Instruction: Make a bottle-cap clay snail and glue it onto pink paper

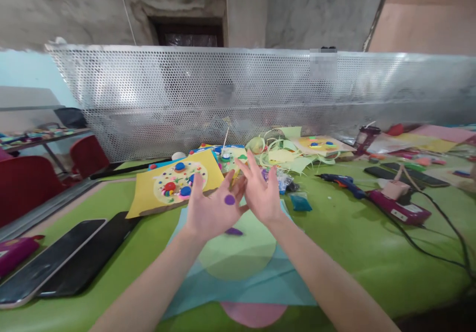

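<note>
My left hand [213, 208] is palm up with its fingers spread, and a small flat purple disc, which looks like modelling clay [229, 200], lies on its palm. Close beside it, my right hand [261, 193] is raised with fingers apart; its fingers overlap the left fingertips in view, and I cannot tell whether they touch. Below both hands, a pale green paper circle [238, 257] lies on a light blue sheet [193, 287]. On the circle is a thin purple piece [234, 231], partly hidden behind the left hand.
A decorated yellow sheet [143, 193] lies behind my left hand. Two phones, one a black phone [89, 257], are at left. A blue glue gun [342, 183] and a magenta power strip [401, 210] with cables are at right. Paper scraps [282, 156] lie before a perforated metal screen [186, 94].
</note>
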Tool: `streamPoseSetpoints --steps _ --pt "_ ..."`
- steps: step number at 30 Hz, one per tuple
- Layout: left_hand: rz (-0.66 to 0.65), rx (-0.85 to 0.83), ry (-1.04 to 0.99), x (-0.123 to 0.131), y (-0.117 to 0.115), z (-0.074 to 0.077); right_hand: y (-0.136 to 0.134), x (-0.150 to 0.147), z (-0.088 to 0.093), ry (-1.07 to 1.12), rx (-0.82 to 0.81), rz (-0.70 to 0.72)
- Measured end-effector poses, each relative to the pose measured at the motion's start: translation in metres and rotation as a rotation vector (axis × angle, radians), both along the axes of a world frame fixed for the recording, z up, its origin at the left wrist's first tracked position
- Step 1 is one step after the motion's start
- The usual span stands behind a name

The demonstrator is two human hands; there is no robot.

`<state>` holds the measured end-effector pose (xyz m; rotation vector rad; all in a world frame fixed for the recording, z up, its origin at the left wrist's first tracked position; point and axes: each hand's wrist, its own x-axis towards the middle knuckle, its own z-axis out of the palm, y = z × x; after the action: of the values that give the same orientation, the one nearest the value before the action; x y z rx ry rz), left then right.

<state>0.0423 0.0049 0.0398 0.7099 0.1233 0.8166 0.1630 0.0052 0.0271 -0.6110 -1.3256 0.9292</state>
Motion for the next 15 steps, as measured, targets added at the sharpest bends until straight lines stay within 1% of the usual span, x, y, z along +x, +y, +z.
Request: streamPoseSetpoints --steps 1,2,3,6,7,8,10,15 --pt "-0.018 0.027 -0.016 -0.003 0.001 0.003 -0.002 0.003 0.002 -0.017 0.029 0.021" --pt "-0.048 0.049 -0.027 -0.005 0.001 0.004 -0.004 0.005 0.002 -0.054 0.075 -0.001" --pt "-0.084 0.063 -0.033 -0.005 0.000 0.005 -0.006 0.006 0.001 -0.106 0.133 -0.067" --pt "-0.208 0.047 0.005 0.000 -0.004 0.000 -0.011 0.003 -0.006 -0.262 0.293 -0.411" --pt "-0.243 0.032 0.032 0.002 -0.005 -0.003 -0.012 0.001 -0.008 -0.299 0.325 -0.498" --pt "-0.267 0.015 0.065 0.005 -0.006 -0.006 -0.012 0.000 -0.010 -0.336 0.344 -0.552" --pt "-0.277 -0.017 0.129 0.009 -0.007 -0.011 -0.011 -0.003 -0.011 -0.415 0.359 -0.589" --pt "-0.204 -0.032 0.180 0.011 -0.006 -0.015 -0.011 -0.001 -0.010 -0.466 0.360 -0.568"
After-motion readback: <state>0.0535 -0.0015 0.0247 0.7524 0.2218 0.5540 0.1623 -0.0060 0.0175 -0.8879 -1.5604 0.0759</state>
